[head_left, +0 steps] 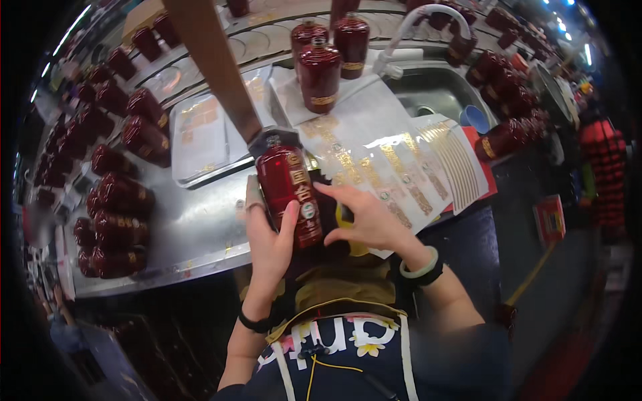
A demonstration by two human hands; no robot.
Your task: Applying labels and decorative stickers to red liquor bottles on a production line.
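A dark red glass bottle (284,184) with gold raised characters and a small round green-white mark down its front lies tilted before me, neck pointing away. My left hand (271,237) grips its left side, thumb across the front near the lower half. My right hand (371,217) is at the bottle's right edge, index finger and thumb spread apart. Its index fingertip comes up to the glass; whether it presses there I cannot tell. Dark material shows behind the bottle, partly hidden by it. Right of the bottle are clear sheets of gold decals (384,167) on white paper.
Three red bottles (319,77) stand beyond the sheets. A sink (435,90) with a white faucet (408,27) and blue bowl (473,119) is at the right back. A wooden post (217,57) rises behind the bottle. A tray (177,157) and several bottles (120,227) are left.
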